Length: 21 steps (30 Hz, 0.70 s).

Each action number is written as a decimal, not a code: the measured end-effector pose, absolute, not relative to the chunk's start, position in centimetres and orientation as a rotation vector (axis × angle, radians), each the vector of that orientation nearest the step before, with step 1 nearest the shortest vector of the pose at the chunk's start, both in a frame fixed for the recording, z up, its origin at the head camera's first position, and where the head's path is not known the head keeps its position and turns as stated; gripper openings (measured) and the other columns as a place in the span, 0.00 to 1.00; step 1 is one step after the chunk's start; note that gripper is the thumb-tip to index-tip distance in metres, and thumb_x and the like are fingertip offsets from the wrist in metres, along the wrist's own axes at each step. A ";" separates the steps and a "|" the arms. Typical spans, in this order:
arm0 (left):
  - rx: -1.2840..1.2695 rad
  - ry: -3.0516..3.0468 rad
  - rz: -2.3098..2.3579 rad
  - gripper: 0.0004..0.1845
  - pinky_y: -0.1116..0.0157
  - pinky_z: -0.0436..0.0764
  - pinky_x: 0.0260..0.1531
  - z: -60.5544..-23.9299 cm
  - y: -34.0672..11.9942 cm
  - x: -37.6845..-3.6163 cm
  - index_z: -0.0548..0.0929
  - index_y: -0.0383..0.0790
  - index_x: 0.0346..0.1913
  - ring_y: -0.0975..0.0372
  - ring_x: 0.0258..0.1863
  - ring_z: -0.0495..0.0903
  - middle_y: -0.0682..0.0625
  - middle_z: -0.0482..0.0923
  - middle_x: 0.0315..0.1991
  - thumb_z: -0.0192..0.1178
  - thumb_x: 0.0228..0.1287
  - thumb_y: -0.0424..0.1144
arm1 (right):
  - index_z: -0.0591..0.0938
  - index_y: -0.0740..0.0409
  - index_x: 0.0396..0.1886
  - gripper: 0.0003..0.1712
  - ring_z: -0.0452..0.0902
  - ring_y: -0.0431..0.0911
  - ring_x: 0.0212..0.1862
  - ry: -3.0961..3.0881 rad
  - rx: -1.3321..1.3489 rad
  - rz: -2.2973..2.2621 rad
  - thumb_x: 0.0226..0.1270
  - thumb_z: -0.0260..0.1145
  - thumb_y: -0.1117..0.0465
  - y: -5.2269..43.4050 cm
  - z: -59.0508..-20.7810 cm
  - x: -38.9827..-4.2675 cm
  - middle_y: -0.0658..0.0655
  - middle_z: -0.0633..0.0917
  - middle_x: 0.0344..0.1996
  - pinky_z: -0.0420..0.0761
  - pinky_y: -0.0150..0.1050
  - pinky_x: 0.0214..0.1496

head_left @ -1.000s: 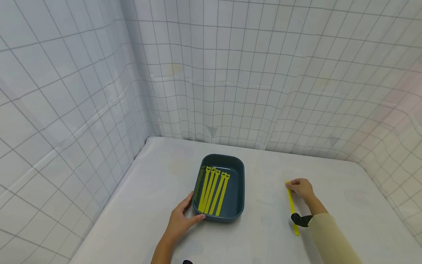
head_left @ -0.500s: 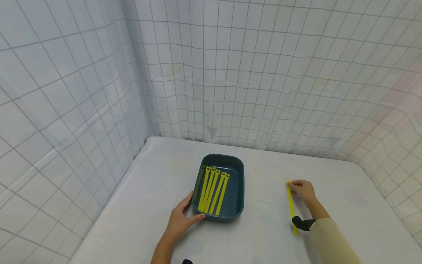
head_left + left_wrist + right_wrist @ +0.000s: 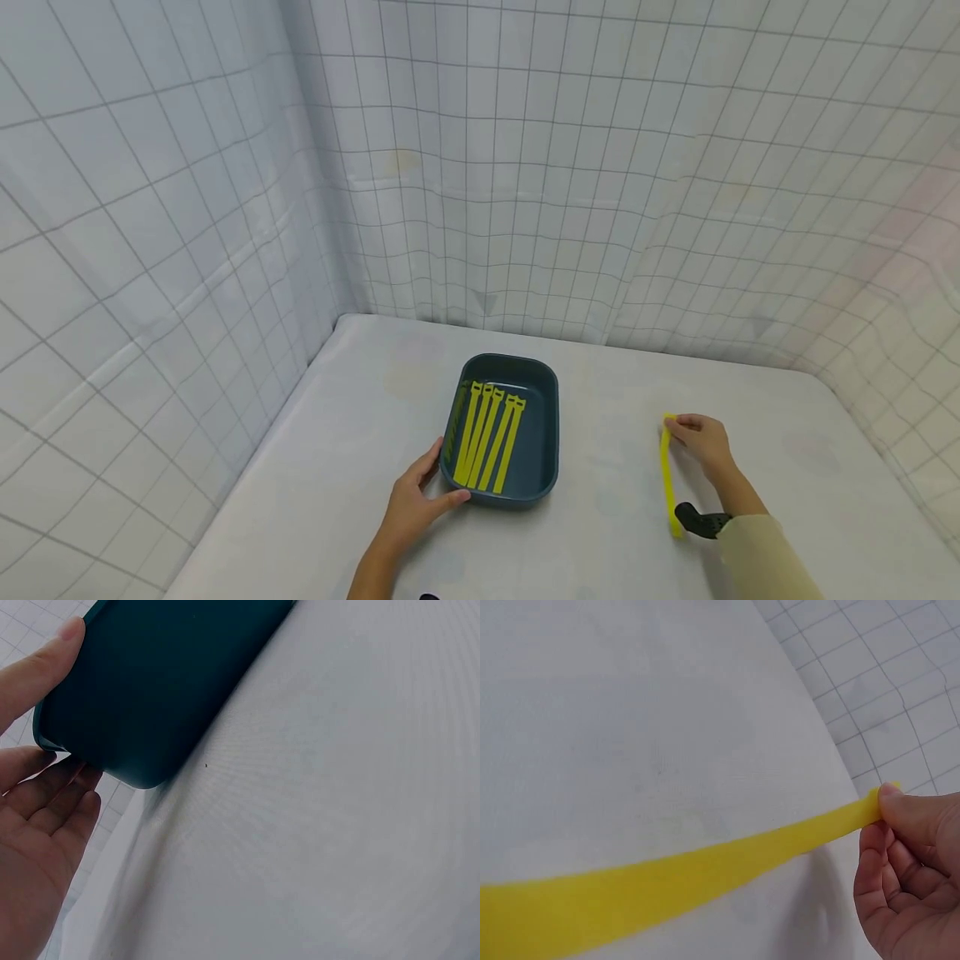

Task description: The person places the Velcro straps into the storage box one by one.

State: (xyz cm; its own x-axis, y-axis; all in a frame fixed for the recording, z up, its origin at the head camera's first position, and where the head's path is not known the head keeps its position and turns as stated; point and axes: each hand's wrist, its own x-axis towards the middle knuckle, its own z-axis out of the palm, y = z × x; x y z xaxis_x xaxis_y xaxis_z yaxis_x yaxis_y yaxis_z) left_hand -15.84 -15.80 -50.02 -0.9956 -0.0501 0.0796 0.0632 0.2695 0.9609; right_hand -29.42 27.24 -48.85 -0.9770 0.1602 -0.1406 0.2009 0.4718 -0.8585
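No readable text, label, brand, number or sign showed anywhere: not on the tray [image 3: 542,433] by the left fingers, nor on the strap [image 3: 667,475] pinched by the right fingers.

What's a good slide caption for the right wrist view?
Right hand pinches one end of a yellow strap stretched over the white table.
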 end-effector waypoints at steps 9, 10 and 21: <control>-0.023 -2.429 -1.812 0.49 0.61 0.65 0.60 -50.2 -15.8 -15.9 0.62 0.36 0.67 0.53 0.64 0.60 0.44 0.60 0.66 0.74 0.42 0.46 | 0.73 0.76 0.46 0.22 0.74 0.33 0.29 2.627 0.340 -1.633 0.62 0.64 0.60 27.2 -48.1 -28.8 0.55 0.80 0.32 0.81 0.26 0.35; -0.027 -2.426 -1.807 0.49 0.61 0.65 0.60 -50.2 -15.8 -15.9 0.62 0.36 0.67 0.53 0.64 0.60 0.43 0.61 0.66 0.74 0.42 0.46 | 0.73 0.77 0.46 0.23 0.74 0.33 0.29 2.621 0.346 -1.647 0.62 0.64 0.60 27.2 -48.0 -28.8 0.54 0.80 0.32 0.81 0.27 0.36; 0.000 -2.441 -1.820 0.49 0.61 0.63 0.61 -50.0 -15.9 -15.8 0.62 0.36 0.67 0.53 0.65 0.59 0.44 0.60 0.66 0.74 0.42 0.46 | 0.73 0.77 0.47 0.23 0.75 0.32 0.29 2.602 0.340 -1.721 0.62 0.64 0.60 27.3 -47.3 -28.6 0.49 0.79 0.29 0.81 0.27 0.37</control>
State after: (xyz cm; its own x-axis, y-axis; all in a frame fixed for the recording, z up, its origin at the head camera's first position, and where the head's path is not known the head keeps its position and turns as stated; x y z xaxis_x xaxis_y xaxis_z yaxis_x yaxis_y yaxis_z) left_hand -15.85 -15.85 -49.97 -0.9953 -0.0579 0.0775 0.0578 0.2870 0.9562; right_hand -28.58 27.34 -47.32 -0.9765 0.1778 -0.1214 0.1813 0.3751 -0.9091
